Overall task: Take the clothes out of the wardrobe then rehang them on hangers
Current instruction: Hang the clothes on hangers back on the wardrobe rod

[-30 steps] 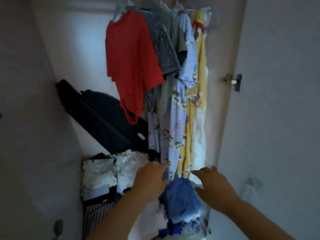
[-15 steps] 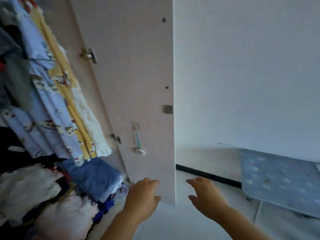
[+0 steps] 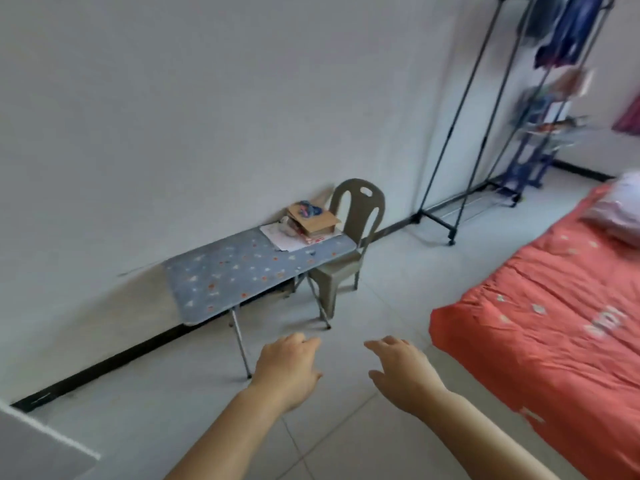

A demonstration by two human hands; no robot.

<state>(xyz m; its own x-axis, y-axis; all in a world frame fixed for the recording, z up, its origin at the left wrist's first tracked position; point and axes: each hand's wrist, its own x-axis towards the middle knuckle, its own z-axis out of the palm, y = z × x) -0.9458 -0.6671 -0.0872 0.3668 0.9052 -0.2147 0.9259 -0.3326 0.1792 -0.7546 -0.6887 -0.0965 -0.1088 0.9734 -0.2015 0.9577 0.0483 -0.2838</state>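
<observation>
Pale wall and tiled floor of a bedroom, seen from the wearer's head. Both forearms reach forward above the tiles. The left hand and right hand hold nothing: fingers loosely spread and slightly bent, palms down, the two hands near each other but apart. Held so, they appear to be between grasps rather than at work, free for whichever garment or hanger is taken next. Neither the wardrobe nor its clothes fall inside the view. A white panel at the lower left corner may belong to it, though this cannot be told. No loose hanger is visible.

Surroundings: a folding table with a blue patterned cover stands against the wall, carrying a cardboard box and papers at its far end. A plastic chair sits just beside that end. Farther right, a metal garment rack bears hanging garments, blurred — a likely place for rehanging, by judgement only. A bed with an orange-red quilt and a pillow fills the right side.

Obstructions: the way to the rack runs between chair and bed corner, and these two narrow it — the table leg nearest the left hand is the closest thing to catch.
</observation>
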